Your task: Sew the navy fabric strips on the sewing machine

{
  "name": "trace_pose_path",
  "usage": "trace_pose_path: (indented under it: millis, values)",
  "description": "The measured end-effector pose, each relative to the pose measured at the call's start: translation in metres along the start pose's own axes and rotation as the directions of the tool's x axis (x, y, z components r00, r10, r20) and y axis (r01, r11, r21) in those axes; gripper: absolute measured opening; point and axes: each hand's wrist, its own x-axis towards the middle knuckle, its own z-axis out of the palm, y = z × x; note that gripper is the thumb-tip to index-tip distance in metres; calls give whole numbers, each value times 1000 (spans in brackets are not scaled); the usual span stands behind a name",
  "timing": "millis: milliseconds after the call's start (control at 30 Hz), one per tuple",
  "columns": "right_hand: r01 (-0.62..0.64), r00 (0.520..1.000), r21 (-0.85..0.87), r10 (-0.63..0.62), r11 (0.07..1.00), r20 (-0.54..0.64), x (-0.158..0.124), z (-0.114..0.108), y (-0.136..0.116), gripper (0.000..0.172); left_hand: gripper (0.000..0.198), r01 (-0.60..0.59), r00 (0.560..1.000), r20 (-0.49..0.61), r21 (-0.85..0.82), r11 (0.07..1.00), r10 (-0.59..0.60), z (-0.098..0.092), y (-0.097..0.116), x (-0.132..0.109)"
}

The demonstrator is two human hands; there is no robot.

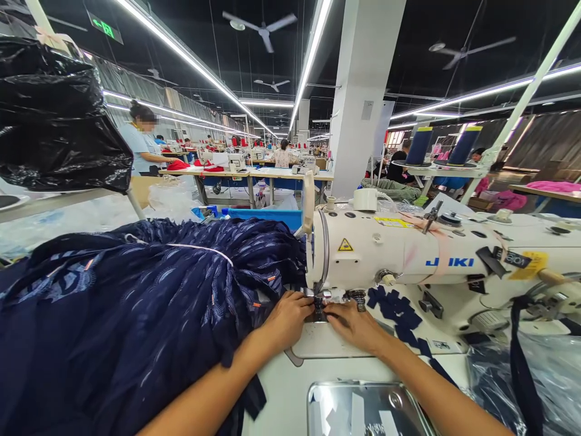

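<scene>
My left hand [290, 316] is at the needle area of a white sewing machine [363, 248], fingers bent and closed at the left of the presser foot [319, 295]. From the other side my right hand [353, 324] reaches in, its fingertips pressed together close to the foot. Between the fingertips lies a small dark piece that looks like navy cloth; its edges are mostly hidden by the fingers. A large bundle of navy garments [181, 303], tied with a white cord [200, 247], heaps up left of the machine, against my left forearm.
Cut navy pieces [394, 309] lie scattered on the machine bed. A metal tray [313, 412] sits in the table front, a clear plastic bag [494, 381] to the right. Two navy thread cones [420, 145] stand behind. Black plastic [59, 121] hangs upper left. Co-workers [143, 142] sit or stand farther back.
</scene>
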Motion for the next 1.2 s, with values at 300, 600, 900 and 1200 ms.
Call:
trace_pose_path:
  millis: [300, 600, 900, 1200]
  values:
    - [-82, 997, -248, 77, 965, -31, 7, 22, 13, 25, 16, 97, 994, -93, 429, 898, -63, 7, 14, -2]
    - [129, 990, -289, -141, 949, -22, 1, 10, 12, 25, 33, 134, 986, 30, 429, 893, -162, -1, 5, 3]
    - [30, 999, -252, -32, 967, -4, 2, 15, 11, 21, 35, 103, 990, 55, 343, 934, -129, -1, 0, 5]
    - [-168, 968, -277, 212, 946, 138, 5, 10, -3, 27, 28, 105, 985, 91, 345, 933, -144, -4, 0, 10]
